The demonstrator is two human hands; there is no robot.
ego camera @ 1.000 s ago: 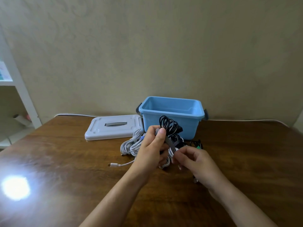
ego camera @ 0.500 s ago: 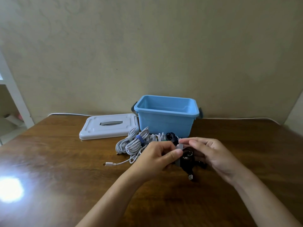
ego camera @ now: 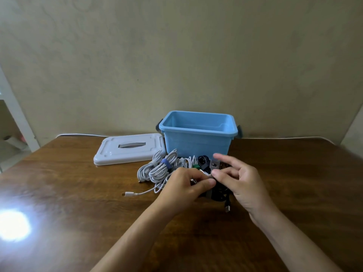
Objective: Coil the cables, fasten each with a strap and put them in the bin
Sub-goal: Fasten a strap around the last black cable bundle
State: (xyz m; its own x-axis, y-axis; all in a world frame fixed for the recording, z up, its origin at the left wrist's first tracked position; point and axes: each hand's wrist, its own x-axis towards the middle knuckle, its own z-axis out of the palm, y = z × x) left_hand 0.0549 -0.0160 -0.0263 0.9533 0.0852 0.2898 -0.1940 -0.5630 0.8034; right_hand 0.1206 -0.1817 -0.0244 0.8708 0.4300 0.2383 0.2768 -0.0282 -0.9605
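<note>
Black cable coil (ego camera: pixel 220 191) near worktop's (ego camera: pixel 78 193) far edge, before blue bin (ego camera: pixel 196 143); my left hand (ego camera: pixel 186 185) pinches it, right hand (ego camera: pixel 239 179) spread beside, grey strap (ego camera: pixel 214 163) upright between fingers (ego camera: pixel 222 157).

Dim, soft light; you get hard glare (ego camera: pixel 13 225) on the surface (ego camera: pixel 78 203) lower left, fingertips (ego camera: pixel 217 156) motion-blurred, edges bowed.
</note>
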